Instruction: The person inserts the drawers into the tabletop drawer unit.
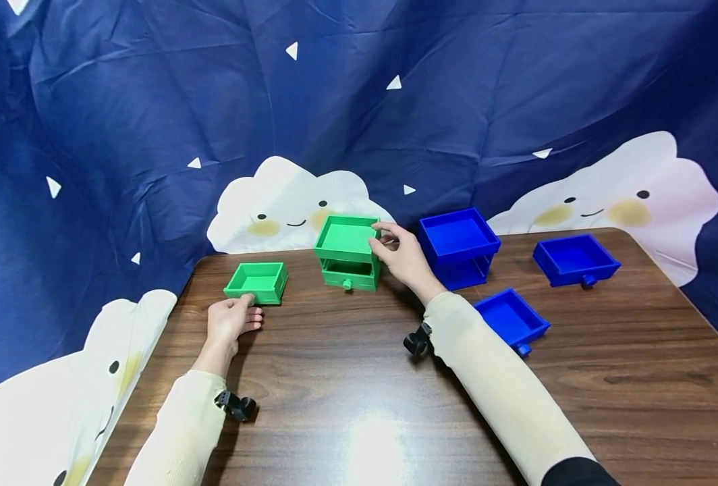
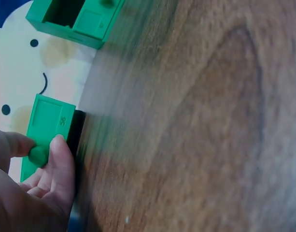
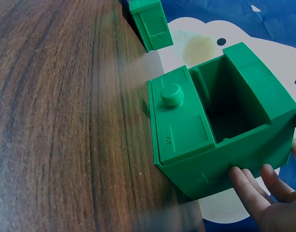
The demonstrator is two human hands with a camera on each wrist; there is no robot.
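Observation:
On the table's far left sits a small green drawer [image 1: 256, 275], its front showing in the left wrist view. My left hand [image 1: 231, 320] pinches its round knob [image 2: 38, 156] between thumb and fingers. Right of it stands a green cabinet [image 1: 347, 240] with a tray-like top, an open upper slot [image 3: 230, 101] and a knobbed drawer [image 1: 349, 278] in the lower slot. My right hand [image 1: 400, 255] holds the cabinet's right side. Two fingers lie on the outer wall in the right wrist view, while others reach over the top rim and are partly cut off there.
A blue cabinet [image 1: 459, 239] with an open front stands right of the green one. One blue drawer [image 1: 511, 317] lies in front of it, partly behind my right forearm. Another blue drawer [image 1: 576, 260] sits farther right. A blue cloud-patterned cloth [image 1: 359, 101] hangs behind the wooden table [image 1: 310, 378].

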